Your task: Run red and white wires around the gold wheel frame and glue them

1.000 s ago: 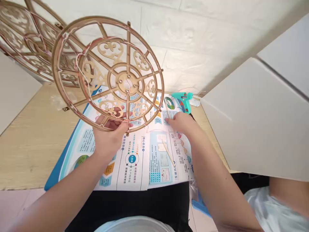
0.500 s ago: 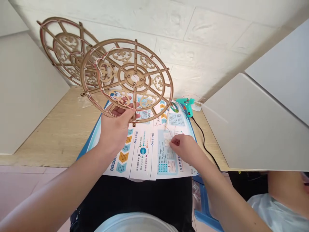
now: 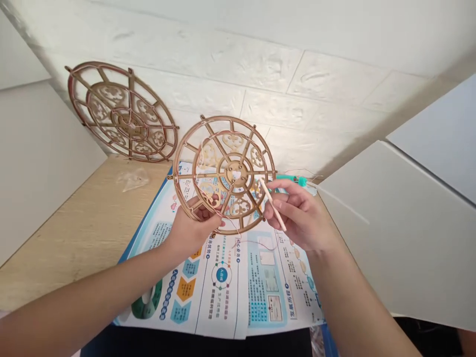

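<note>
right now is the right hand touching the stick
Touching. The head view shows the right hand holding the stick, with the thumb pressed against its shaft and no gap between them.

Crumpled clear plastic [image 3: 133,179] on pale wooden tabletop [image 3: 84,218], white brick-patterned wall [image 3: 267,67] behind, white panels [image 3: 405,233] at either side

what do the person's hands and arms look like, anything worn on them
The left hand and right hand are bare, with no gloves showing. The left forearm and right forearm are uncovered too: no sleeve, watch or bracelet is visible.
</note>
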